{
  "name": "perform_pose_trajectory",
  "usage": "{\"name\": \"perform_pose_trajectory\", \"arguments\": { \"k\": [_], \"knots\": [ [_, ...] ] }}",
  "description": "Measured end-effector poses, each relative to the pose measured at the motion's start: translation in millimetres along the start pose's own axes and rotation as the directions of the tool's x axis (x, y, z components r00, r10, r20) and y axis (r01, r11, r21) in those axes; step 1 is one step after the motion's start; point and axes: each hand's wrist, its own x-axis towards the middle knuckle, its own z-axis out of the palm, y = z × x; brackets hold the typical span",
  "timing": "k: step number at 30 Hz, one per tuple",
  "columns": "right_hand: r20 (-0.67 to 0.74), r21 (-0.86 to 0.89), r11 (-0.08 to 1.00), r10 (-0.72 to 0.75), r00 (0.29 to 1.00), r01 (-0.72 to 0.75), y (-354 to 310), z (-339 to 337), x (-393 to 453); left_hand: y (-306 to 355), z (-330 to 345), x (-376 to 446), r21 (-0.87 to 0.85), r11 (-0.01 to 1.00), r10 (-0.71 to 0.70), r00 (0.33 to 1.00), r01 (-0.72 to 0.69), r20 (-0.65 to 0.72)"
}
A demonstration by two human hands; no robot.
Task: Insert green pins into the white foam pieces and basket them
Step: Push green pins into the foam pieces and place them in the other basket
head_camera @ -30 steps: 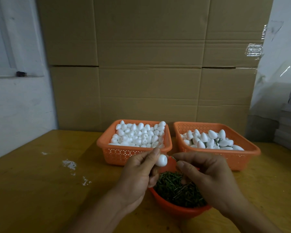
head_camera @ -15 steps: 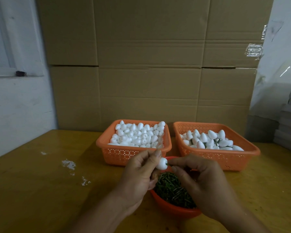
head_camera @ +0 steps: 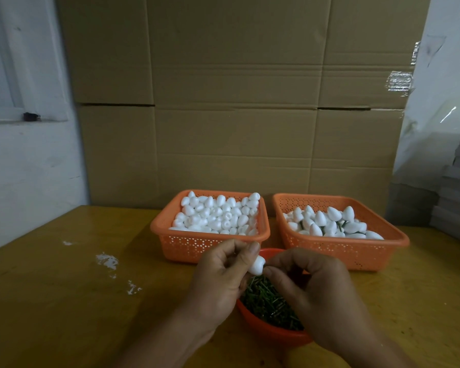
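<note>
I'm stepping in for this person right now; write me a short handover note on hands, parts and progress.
Left hand pinches one white foam piece above the red bowl of green pins.
Right hand presses its fingertips to that piece; the pin itself is hidden.
Done: pinned pieces lie in the right basket.
Left: finish this one, drop it there, then work through the left basket of plain pieces.

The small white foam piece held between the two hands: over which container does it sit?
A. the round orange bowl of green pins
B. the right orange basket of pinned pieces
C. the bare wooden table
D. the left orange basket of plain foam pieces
A: the small white foam piece, pinched by the left hand, sits above the round orange bowl of green pins.
</note>
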Motion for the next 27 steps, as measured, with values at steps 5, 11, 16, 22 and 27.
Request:
{"name": "perform_pose_trajectory", "arguments": {
  "k": [5, 11, 16, 22, 27],
  "knots": [
    [-0.016, -0.004, 1.0, -0.007, 1.0, 0.007, -1.5, 2.0, -0.8, -0.1, 0.5, -0.3, 0.042, 0.999, 0.029, 0.999, -0.027, -0.045],
    [-0.071, -0.008, 0.999, 0.035, 0.997, -0.036, 0.2, 3.9, -1.0, 2.3, -4.9, -0.2, -0.069, 0.996, -0.05, 0.997, 0.054, 0.06],
    [-0.095, 0.113, 0.99, 0.097, 0.991, -0.086, 0.9, 3.4, 0.4, 2.8, -5.9, 0.5, -0.163, 0.983, -0.062, 0.99, 0.083, 0.13],
    [-0.047, 0.22, 0.969, 0.13, 0.99, -0.117, -2.6, 5.9, -0.5, 2.1, -4.4, 0.0, -0.168, 0.985, -0.03, 0.995, 0.046, 0.095],
    [-0.018, 0.293, 0.946, 0.147, 0.989, -0.136, -7.8, 7.7, -1.5, 0.9, -3.9, 0.8, -0.133, 0.991, 0.015, 0.997, -0.005, 0.075]
  ]
}}
